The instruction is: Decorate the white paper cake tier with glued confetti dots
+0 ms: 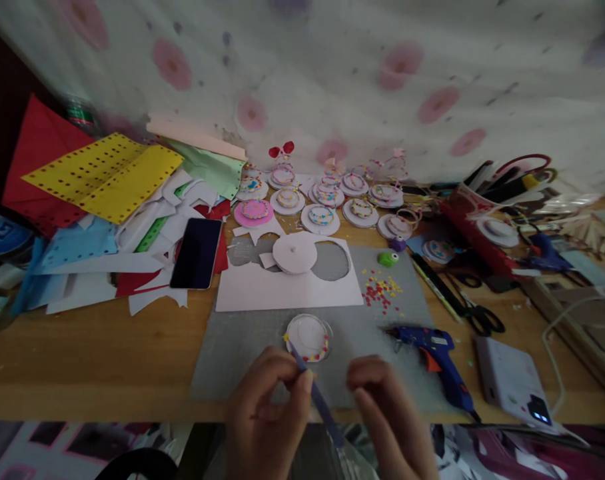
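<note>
My left hand (272, 407) pinches a slim purple strip-like tool (323, 408) between thumb and forefinger. Its thin tip points up and left, over the near-left part of a small white disc (310, 337) on the cutting mat. Red and yellow bits dot that disc's rim, and a yellow piece (286, 338) sits by its left edge, close to the tip. To the right of the strip is my right hand (382, 407), fingers bent and thumb near the fingertips. It is smeared by motion, so whether it pinches anything cannot be made out.
Behind lies a cut white sheet (287, 293) under a round white piece (295, 253). Red and yellow confetti (382, 291) and a blue glue gun (435, 353) are at right, with scissors (477, 313) and a power bank (512, 380) beyond. A phone (196, 253) lies left; decorated small hats (320, 219) stand behind.
</note>
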Demonstrator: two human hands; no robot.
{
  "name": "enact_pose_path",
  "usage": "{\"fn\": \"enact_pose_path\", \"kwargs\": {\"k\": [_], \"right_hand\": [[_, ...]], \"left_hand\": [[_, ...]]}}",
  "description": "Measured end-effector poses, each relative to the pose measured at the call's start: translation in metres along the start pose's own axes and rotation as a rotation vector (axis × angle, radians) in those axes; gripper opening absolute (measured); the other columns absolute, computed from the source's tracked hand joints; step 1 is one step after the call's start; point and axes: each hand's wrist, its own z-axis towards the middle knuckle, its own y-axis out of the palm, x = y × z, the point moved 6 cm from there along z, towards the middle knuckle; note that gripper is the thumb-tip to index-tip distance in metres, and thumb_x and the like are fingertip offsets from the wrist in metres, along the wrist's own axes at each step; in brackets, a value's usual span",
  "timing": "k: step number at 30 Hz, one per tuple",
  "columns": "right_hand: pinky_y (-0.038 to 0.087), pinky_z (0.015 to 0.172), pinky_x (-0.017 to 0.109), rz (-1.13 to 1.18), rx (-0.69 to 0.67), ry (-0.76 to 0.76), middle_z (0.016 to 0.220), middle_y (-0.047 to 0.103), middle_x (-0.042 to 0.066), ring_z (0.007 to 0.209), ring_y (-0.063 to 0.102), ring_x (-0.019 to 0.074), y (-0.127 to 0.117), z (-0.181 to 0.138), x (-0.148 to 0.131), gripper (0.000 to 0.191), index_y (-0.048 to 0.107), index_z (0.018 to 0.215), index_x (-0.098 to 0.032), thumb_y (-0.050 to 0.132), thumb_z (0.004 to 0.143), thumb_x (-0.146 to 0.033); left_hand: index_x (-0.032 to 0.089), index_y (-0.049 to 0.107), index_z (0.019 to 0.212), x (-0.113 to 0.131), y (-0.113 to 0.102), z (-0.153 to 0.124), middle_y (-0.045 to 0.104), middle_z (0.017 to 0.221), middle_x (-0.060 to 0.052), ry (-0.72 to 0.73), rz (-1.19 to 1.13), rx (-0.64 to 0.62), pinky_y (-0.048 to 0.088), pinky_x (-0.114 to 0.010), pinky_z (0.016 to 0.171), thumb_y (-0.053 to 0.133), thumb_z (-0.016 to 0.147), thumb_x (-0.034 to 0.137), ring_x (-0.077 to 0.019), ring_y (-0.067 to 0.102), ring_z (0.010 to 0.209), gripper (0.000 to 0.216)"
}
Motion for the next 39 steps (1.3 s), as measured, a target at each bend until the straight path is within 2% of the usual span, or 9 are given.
{"fn": "enact_pose_path", "kwargs": {"k": [2,5,8,13,19,25,29,32,39], "right_hand": [[0.042,0.067,0.032,-0.406,0.201,-0.136,0.084,0.053,0.005,0.076,0.051,0.0205,-0.041,0.005,0.007,0.018,0.054,0.091,-0.02,0.054,0.088,-0.037],[0.042,0.079,0.05,-0.966,0.443,-0.085,0.088,0.056,0.014,0.088,0.052,0.034,-0.089,0.005,0.034,0.05,0.054,0.1,-0.013,0.052,0.081,-0.06],[0.041,0.083,0.057,-1.249,0.402,0.048,0.095,0.059,0.023,0.098,0.053,0.0433,-0.108,0.005,0.064,0.069,0.054,0.109,-0.006,0.038,0.083,-0.068],[0.045,0.08,0.051,-1.361,0.301,0.089,0.088,0.061,0.024,0.092,0.057,0.0421,-0.11,0.013,0.086,0.069,0.058,0.104,-0.002,0.043,0.082,-0.066],[0.047,0.072,0.05,-1.354,0.245,0.351,0.088,0.062,0.02,0.085,0.06,0.0414,-0.13,0.017,0.112,0.066,0.06,0.101,-0.009,0.05,0.073,-0.069],[0.049,0.067,0.046,-1.075,0.279,0.353,0.083,0.061,0.015,0.081,0.062,0.0376,-0.14,0.015,0.11,0.052,0.053,0.1,-0.012,0.053,0.077,-0.058],[0.051,0.064,0.039,-0.686,0.427,0.183,0.087,0.06,0.008,0.077,0.063,0.0282,-0.134,0.016,0.078,0.052,0.046,0.103,-0.02,0.067,0.07,-0.054],[0.051,0.066,0.032,-0.401,0.402,0.013,0.084,0.06,0.002,0.074,0.061,0.0203,-0.115,0.021,0.046,0.044,0.045,0.101,-0.024,0.071,0.072,-0.045],[0.042,0.05,0.024,-0.458,0.233,-0.086,0.073,0.055,-0.001,0.061,0.052,0.0144,-0.075,0.029,-0.008,0.03,0.052,0.093,-0.022,0.069,0.076,-0.04]], "left_hand": [[0.019,0.055,0.063,-0.003,-0.004,0.003,0.051,0.065,0.002,-0.041,0.006,-0.021,0.046,-0.02,0.061,0.058,0.083,0.015,-0.0124,0.052,0.063,0.02],[0.019,0.051,0.062,-0.005,-0.006,0.005,0.048,0.064,0.003,-0.072,0.019,-0.083,0.045,-0.02,0.06,0.055,0.083,0.016,-0.0124,0.049,0.062,0.022],[0.02,0.048,0.061,-0.008,-0.004,0.003,0.045,0.063,0.003,-0.093,0.028,-0.145,0.042,-0.02,0.058,0.054,0.082,0.015,-0.0121,0.047,0.061,0.023],[0.02,0.046,0.058,-0.009,0.001,-0.001,0.043,0.061,0.004,-0.134,-0.003,-0.125,0.038,-0.021,0.06,0.055,0.079,0.016,-0.0116,0.045,0.06,0.024],[0.019,0.046,0.057,-0.007,0.002,-0.002,0.045,0.06,0.004,-0.167,-0.015,-0.109,0.035,-0.021,0.056,0.056,0.078,0.017,-0.0109,0.044,0.059,0.023],[0.02,0.044,0.057,-0.01,0.003,-0.002,0.044,0.059,0.004,-0.214,-0.005,-0.137,0.034,-0.022,0.056,0.055,0.076,0.018,-0.0113,0.043,0.058,0.023],[0.02,0.041,0.057,-0.01,0.006,-0.001,0.043,0.059,0.004,-0.209,0.021,-0.171,0.034,-0.023,0.056,0.053,0.076,0.017,-0.0114,0.043,0.058,0.022],[0.02,0.04,0.057,-0.005,0.008,-0.001,0.043,0.058,0.004,-0.15,0.061,-0.234,0.035,-0.022,0.055,0.051,0.075,0.014,-0.011,0.043,0.057,0.022],[0.02,0.032,0.057,0.028,0.012,0.001,0.04,0.055,0.005,0.064,0.091,-0.247,0.035,-0.019,0.049,0.047,0.068,0.006,-0.0086,0.043,0.05,0.023]]}}
